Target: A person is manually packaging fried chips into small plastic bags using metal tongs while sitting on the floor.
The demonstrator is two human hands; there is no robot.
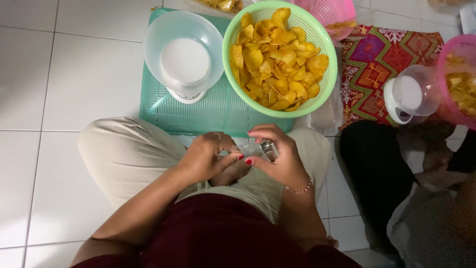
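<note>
Both hands meet over the lap: right hand [277,159] pinches a small metal stapler [268,149], left hand [208,158] fingers close on thin clear plastic. Green basket [327,74] sits heaped with chips [277,59]; the scale bowl [184,54] empty.

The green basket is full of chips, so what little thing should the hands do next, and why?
Probably the right hand should reach forward to the chips. Both hands meet over the lap, the left hand pinching something thin and clear, while the green basket sits heaped just beyond them.
</note>
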